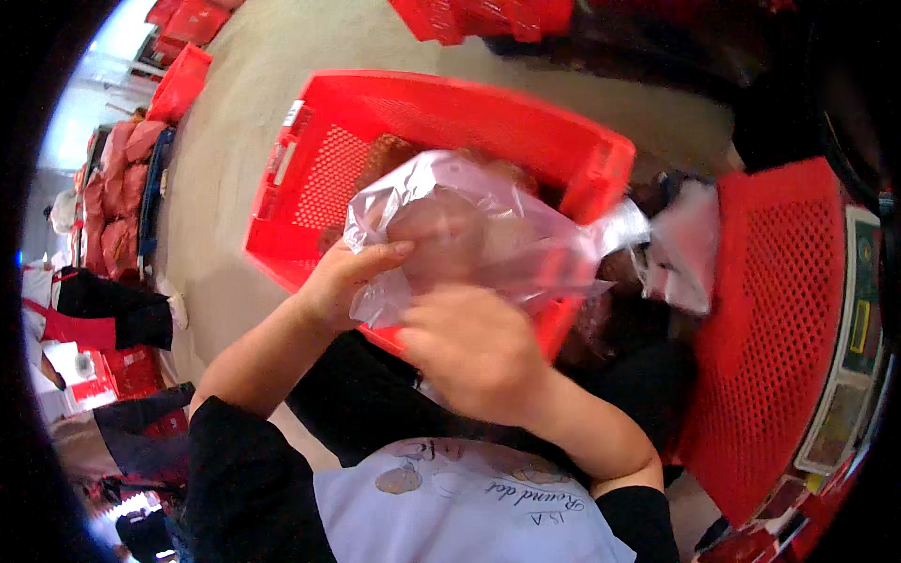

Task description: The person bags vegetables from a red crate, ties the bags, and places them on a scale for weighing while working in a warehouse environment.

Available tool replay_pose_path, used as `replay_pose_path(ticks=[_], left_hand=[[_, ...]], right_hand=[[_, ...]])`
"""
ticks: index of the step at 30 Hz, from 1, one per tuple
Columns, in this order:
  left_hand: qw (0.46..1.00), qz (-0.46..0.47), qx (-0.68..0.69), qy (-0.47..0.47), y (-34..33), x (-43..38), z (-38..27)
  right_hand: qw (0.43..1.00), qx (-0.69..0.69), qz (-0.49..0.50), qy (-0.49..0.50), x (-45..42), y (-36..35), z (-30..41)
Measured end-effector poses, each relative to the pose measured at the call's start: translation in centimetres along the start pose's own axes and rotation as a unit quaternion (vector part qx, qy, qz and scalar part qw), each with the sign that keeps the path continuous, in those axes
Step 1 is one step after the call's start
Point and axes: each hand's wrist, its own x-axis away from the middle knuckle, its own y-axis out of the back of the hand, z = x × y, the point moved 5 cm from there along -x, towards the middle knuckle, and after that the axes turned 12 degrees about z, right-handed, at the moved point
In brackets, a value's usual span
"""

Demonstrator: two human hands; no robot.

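Observation:
My left hand (352, 274) grips the rim of a clear plastic bag (521, 232), with its thumb lying over the film. The bag stretches away to the right and ends in a bunched, shiny tail. Something brownish shows through the film, but I cannot tell whether it is inside the bag or behind it. My right hand (479, 345) is motion-blurred, its fingers curled at the bag's near edge; whether they pinch the film is unclear. Both hands are over a red plastic crate (450, 91) with perforated walls. Brown items (387, 158) in it are partly covered by the bag.
Another red perforated crate (781, 260) stands at the right, beside crumpled pale plastic (686, 246). Red bundles (116, 197) are stacked at the far left. Another person's dark-clothed leg (116, 310) is at the left. More red containers (486, 17) sit beyond the concrete floor (281, 42).

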Motion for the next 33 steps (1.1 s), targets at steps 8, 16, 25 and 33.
replay_pose_path(ticks=[8,16,25,33], left_hand=[[0.992,0.017,-0.105,-0.066,6.7,1.6,-4.9],[0.997,-0.055,-0.019,0.049,19.9,1.2,0.5],[0.905,-0.056,-0.421,0.039,18.0,-1.8,0.5],[0.906,-0.010,-0.423,-0.017,16.7,-4.1,3.9]], right_hand=[[0.625,-0.713,-0.111,-0.297,-0.2,-6.1,-11.2],[0.550,-0.667,-0.178,-0.470,5.0,-12.1,-15.8],[0.726,-0.455,-0.117,-0.502,2.7,-11.4,-17.4],[0.866,-0.210,-0.048,-0.451,-0.5,-15.9,-17.7]])
